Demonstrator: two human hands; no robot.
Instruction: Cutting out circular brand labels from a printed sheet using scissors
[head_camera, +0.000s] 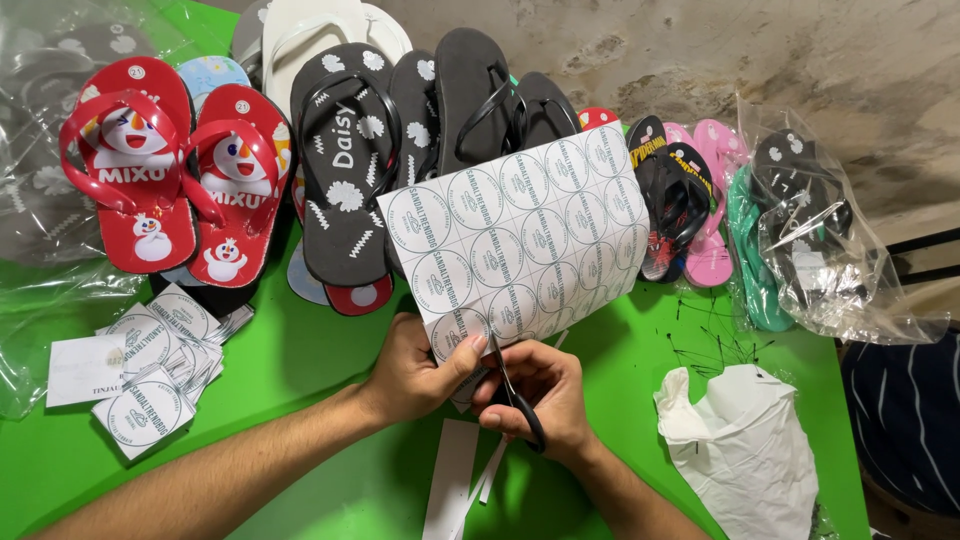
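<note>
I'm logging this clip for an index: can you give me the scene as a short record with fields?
Left hand: holds the label sheet by its lower edge
Right hand: works black scissors at the sheet's bottom edge
Surface: green table
Left of the hands: pile of cut labels
Behind: row of flip-flops
Right: white bag

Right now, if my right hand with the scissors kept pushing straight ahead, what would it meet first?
The sheet of round labels: the right hand points the scissors up into its lower edge, beside the left hand. Beyond it probably lie the black flip-flops.
</note>
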